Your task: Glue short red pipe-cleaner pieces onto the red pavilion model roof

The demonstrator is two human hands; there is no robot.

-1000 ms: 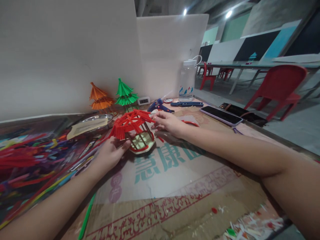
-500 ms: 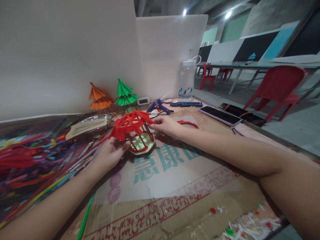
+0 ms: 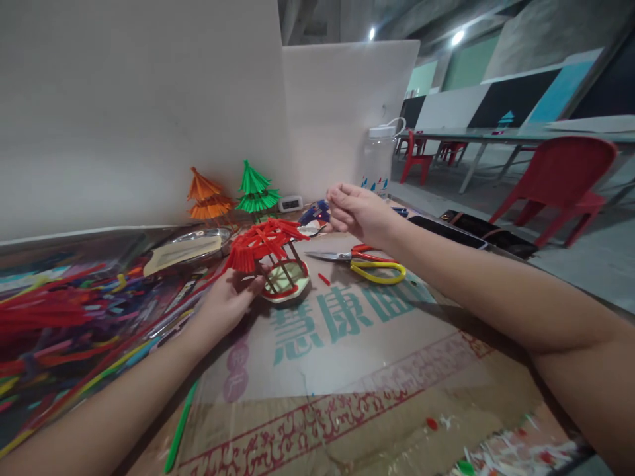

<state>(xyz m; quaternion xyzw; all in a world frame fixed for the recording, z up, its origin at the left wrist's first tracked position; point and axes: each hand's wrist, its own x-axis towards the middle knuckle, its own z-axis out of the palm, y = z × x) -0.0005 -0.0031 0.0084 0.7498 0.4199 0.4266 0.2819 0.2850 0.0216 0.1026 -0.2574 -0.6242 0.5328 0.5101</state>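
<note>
My left hand (image 3: 231, 297) is closed round the left side of a small pavilion model (image 3: 270, 248). It has a red pipe-cleaner roof, brown posts and a pale octagonal base edged in red. The model stands upright, slightly tilted. Raised above the table to its right is my right hand (image 3: 354, 211), fingers curled and pressed together; whether anything is between them I cannot make out. Beneath that hand lie scissors (image 3: 380, 270) with red and yellow handles, and a short red piece (image 3: 324, 279). A blue glue gun (image 3: 315, 213) is partly hidden behind the hand.
Orange (image 3: 206, 198) and green (image 3: 255, 192) tower models stand at the back beside a small digital clock (image 3: 290, 203). A metal tray (image 3: 218, 237) and a pile of coloured pipe cleaners (image 3: 64, 317) are left. A bottle (image 3: 378, 158), a phone (image 3: 446, 231) and scraps (image 3: 526, 449) lie right.
My right hand has let go of the pavilion and moved up and right, uncovering the scissors and the short red piece. The left hand still holds the model; the view has shifted slightly.
</note>
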